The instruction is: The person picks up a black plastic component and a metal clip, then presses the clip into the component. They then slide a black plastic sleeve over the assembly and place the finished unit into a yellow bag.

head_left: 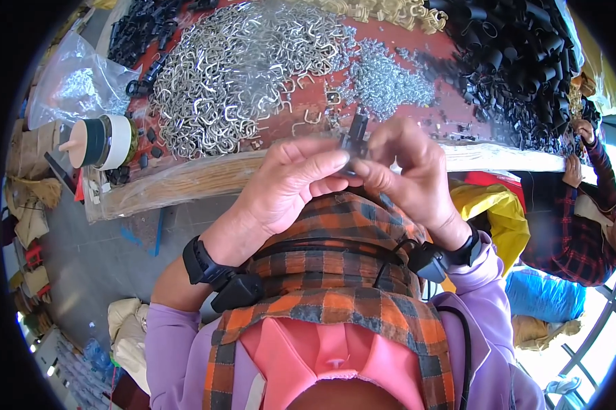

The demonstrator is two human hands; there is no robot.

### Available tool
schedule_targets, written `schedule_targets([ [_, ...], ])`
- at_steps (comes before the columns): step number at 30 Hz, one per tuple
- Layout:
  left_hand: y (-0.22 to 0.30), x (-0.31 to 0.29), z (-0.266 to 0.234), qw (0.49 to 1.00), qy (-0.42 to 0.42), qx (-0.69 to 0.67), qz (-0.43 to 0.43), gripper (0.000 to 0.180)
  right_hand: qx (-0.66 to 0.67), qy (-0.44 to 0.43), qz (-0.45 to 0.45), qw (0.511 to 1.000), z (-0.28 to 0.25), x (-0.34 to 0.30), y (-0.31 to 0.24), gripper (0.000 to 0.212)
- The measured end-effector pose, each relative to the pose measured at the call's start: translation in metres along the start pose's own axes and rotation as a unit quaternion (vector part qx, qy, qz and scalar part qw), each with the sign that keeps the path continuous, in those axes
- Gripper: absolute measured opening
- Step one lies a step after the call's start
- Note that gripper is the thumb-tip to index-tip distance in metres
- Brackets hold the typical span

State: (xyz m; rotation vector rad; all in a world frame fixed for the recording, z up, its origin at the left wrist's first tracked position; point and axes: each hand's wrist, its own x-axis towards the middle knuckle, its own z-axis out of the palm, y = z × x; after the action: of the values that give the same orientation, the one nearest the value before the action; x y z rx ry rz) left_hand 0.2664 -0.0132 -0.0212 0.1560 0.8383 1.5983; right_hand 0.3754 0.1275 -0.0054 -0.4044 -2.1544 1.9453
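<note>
Just in front of my body, at the table's near edge, I hold a small black plastic part point(355, 131) upright. The thumb and fingers of my left hand point(280, 178) are closed around its lower end. My right hand point(417, 174) is closed at the same part from the other side, its thumb against the lower end and its index finger bent and slightly blurred above. The fingers hide the part's lower end. Beyond my hands lie a big heap of U-shaped metal hooks point(219, 75) and a smaller pile of shiny little metal pieces point(386, 78).
Black plastic pieces point(519, 58) are heaped at the right, brass-coloured pieces point(383, 10) at the back. A wooden rail point(185, 179) borders the red tabletop point(431, 44). Left stand a round container point(113, 141) and a clear plastic bag point(75, 85). Another person point(567, 225) works at the right.
</note>
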Motion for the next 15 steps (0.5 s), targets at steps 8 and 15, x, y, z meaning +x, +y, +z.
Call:
schedule_targets([
  [8,-0.001,0.004,0.002,1.0,0.01,0.0,-0.029,0.023,-0.102,-0.188,0.021,0.977,-0.052,0.013,-0.006,0.014],
  [15,0.01,0.009,0.009,0.999,0.034,0.018,-0.039,0.024,-0.496,-0.004,-0.22,0.84,-0.128,0.104,0.014,0.016],
])
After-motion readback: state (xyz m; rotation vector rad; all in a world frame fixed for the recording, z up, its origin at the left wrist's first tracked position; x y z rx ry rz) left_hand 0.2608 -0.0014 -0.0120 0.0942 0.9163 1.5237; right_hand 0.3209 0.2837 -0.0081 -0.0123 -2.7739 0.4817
